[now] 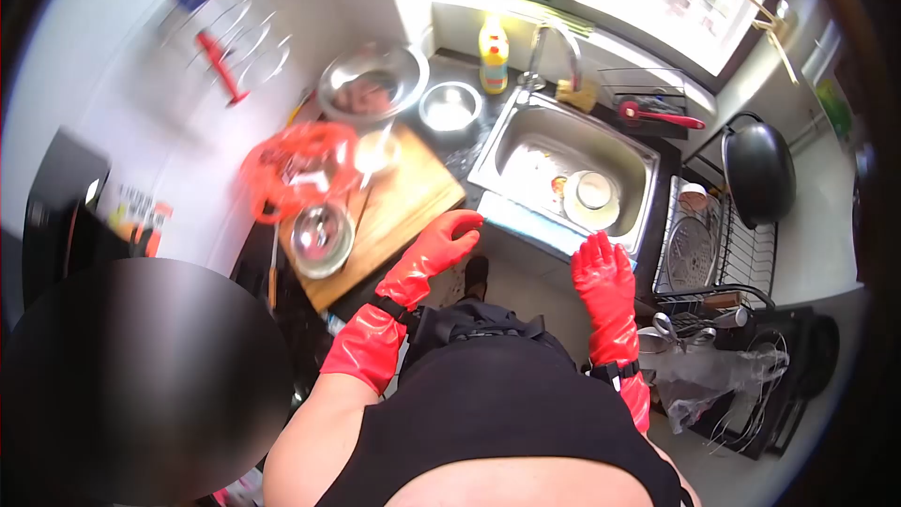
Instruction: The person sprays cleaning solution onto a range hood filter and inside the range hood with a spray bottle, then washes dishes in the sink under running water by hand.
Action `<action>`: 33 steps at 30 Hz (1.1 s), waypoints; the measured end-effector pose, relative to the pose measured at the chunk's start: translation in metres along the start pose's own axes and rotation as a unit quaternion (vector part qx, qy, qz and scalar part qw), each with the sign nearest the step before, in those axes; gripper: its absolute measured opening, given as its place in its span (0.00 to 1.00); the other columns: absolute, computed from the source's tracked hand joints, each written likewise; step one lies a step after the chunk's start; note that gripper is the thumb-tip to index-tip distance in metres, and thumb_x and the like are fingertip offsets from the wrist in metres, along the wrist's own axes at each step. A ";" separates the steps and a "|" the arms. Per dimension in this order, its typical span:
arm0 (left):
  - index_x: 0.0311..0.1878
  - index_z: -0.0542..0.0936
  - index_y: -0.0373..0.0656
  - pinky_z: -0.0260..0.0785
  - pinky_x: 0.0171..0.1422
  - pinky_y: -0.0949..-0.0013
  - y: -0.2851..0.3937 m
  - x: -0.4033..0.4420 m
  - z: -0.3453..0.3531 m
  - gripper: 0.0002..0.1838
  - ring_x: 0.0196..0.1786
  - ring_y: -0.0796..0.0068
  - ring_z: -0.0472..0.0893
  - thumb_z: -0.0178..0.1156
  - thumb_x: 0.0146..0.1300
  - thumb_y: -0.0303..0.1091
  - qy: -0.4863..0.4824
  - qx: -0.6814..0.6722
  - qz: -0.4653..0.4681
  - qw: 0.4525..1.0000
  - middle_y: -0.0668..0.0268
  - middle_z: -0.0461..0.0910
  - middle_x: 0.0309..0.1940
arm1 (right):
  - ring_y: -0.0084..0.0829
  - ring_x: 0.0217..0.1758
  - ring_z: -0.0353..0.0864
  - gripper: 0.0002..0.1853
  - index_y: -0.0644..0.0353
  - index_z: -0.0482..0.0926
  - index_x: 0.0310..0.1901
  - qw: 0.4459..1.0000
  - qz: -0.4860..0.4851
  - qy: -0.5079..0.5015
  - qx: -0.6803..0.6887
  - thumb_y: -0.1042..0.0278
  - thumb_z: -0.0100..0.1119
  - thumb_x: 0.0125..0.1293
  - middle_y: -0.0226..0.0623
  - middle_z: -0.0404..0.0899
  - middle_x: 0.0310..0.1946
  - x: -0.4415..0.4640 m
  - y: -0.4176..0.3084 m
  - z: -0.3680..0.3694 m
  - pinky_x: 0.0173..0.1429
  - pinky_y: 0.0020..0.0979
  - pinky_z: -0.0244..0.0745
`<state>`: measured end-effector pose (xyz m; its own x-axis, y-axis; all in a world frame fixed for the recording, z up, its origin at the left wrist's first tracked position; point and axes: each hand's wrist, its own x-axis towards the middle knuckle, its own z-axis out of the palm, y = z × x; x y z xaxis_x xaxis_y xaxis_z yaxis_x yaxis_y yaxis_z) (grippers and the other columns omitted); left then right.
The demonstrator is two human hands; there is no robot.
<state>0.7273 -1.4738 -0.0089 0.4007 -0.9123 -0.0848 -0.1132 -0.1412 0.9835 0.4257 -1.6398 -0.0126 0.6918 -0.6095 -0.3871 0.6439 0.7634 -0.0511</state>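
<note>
Both hands wear long red rubber gloves. My left hand [449, 239] is beside the right edge of the wooden cutting board [413, 190], with the thumb apart from the fingers and nothing in it. My right hand [603, 268] is spread with its palm showing, near the front edge of the steel sink [648, 169], and holds nothing. A pale blue-white strip [530, 222] lies along the sink's front edge between the hands. In the sink are a whitish bowl [593, 193] and small food scraps. On the board are a red plastic bag [305, 164] and a glass bowl [322, 240].
Behind the board stand a large metal basin [373, 84] and a smaller metal bowl [450, 107]. A yellow bottle [494, 54] is left of the faucet [532, 80]. On the right are a dish rack [741, 244], a black pan [758, 174] and clear plastic bags [713, 371].
</note>
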 end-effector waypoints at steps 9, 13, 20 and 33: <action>0.62 0.80 0.43 0.74 0.60 0.60 -0.027 0.234 -0.003 0.24 0.56 0.58 0.83 0.66 0.61 0.37 -0.040 0.128 0.109 0.985 0.50 0.82 0.52 | 0.47 0.62 0.80 0.19 0.59 0.76 0.62 0.994 -0.066 0.065 0.049 0.60 0.56 0.76 0.45 0.81 0.59 0.106 -0.001 0.004 0.69 0.55 0.74; 0.70 0.73 0.46 0.75 0.62 0.57 -0.017 0.317 0.023 0.34 0.55 0.56 0.84 0.68 0.59 0.40 -0.031 0.241 0.161 0.957 0.53 0.81 0.58 | 0.48 0.62 0.80 0.18 0.61 0.77 0.61 0.987 -0.079 0.107 0.091 0.60 0.56 0.76 0.46 0.80 0.59 0.135 0.002 0.005 0.70 0.55 0.74; 0.61 0.80 0.39 0.79 0.51 0.65 -0.085 0.368 0.048 0.24 0.44 0.67 0.86 0.67 0.62 0.36 -0.170 0.197 -0.006 0.966 0.57 0.86 0.45 | 0.48 0.66 0.76 0.21 0.62 0.74 0.63 0.987 -0.074 0.134 0.054 0.59 0.57 0.75 0.47 0.77 0.64 0.205 -0.018 -0.008 0.72 0.54 0.71; 0.67 0.72 0.37 0.72 0.70 0.55 -0.014 0.384 0.022 0.23 0.63 0.56 0.79 0.56 0.76 0.40 0.116 -0.396 -0.099 0.905 0.52 0.77 0.62 | 0.44 0.61 0.81 0.18 0.62 0.77 0.59 0.983 0.008 0.184 0.012 0.63 0.59 0.72 0.45 0.82 0.58 0.288 -0.060 0.004 0.67 0.51 0.76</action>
<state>0.8628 -1.8304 -0.0591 0.5323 -0.7808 -0.3270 0.6332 0.1108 0.7660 0.5874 -1.8619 -0.1168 0.5397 -0.4746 -0.6953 0.6446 0.7642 -0.0213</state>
